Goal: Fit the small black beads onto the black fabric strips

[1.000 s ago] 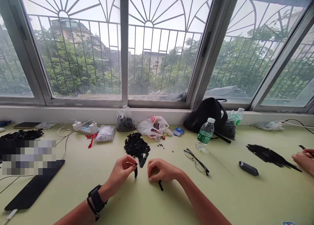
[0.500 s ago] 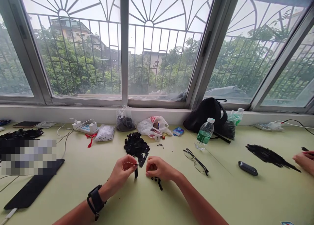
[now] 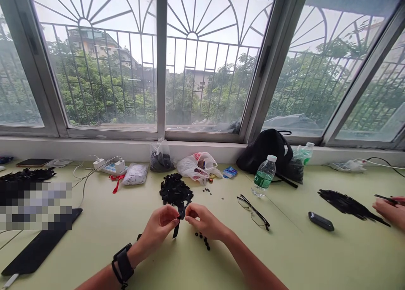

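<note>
My left hand [image 3: 160,223], with a black band on its wrist, pinches a short black strip [image 3: 176,232] that hangs down below the fingers. My right hand [image 3: 205,222] is closed in a pinch right beside the strip's upper end; whatever lies between its fingertips is too small to make out. Just beyond both hands is a heap of black strips [image 3: 175,189]. Several small black round pieces [image 3: 206,243] lie under and near my right hand. Farther back, several small black rings [image 3: 207,191] are scattered on the table.
Eyeglasses [image 3: 253,212], a water bottle [image 3: 264,176] and a black case [image 3: 320,221] are to the right. Plastic bags [image 3: 198,167] and a black bag [image 3: 265,149] line the window sill. Another person's hand [image 3: 390,210] holds a black strip near a second pile [image 3: 344,203].
My right hand has moved left, up to the strip's top end in my left hand. The other person's hand at the far right has lifted a black strip into clearer view.
</note>
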Available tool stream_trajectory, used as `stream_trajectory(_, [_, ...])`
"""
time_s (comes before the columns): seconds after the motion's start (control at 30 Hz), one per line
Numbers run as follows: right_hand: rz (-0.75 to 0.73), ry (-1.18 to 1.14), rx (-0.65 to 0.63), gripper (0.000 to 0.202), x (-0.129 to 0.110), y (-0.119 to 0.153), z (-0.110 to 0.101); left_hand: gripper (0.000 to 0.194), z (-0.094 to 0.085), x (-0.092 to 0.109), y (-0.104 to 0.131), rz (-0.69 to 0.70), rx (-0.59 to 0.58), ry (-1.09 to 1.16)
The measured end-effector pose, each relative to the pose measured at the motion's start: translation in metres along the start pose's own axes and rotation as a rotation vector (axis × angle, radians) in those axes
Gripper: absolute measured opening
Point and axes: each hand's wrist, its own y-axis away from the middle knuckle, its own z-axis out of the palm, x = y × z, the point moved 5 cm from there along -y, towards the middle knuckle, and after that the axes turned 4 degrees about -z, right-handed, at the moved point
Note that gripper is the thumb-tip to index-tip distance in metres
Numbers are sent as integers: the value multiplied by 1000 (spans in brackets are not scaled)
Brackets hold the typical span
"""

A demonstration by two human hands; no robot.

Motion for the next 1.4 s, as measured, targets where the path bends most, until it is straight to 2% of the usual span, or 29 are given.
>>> stream_trajectory(0.23, [0,-407,84,25,2,-7,9,12,6,6,1,49,-48,-22])
stream_trajectory(0.43, [-5,-565,65,28,-1,-8,17,14,11,8,4,83,-76,8])
stream_trajectory(0.6, [9,-626,97,30,0,-10,19,15,9,5,6,71,-22,-47])
stream_trajectory(0.77, [18,-641,134,30,-2,-9,16,15,7,12,7,96,19,-152])
stream_trajectory(1.13, [31,-678,101,35,-9,-9,16,13,6,16,6,134,39,-160])
stream_trajectory(1.4, [35,-687,83,36,-12,-8,16,11,4,26,7,233,49,-304])
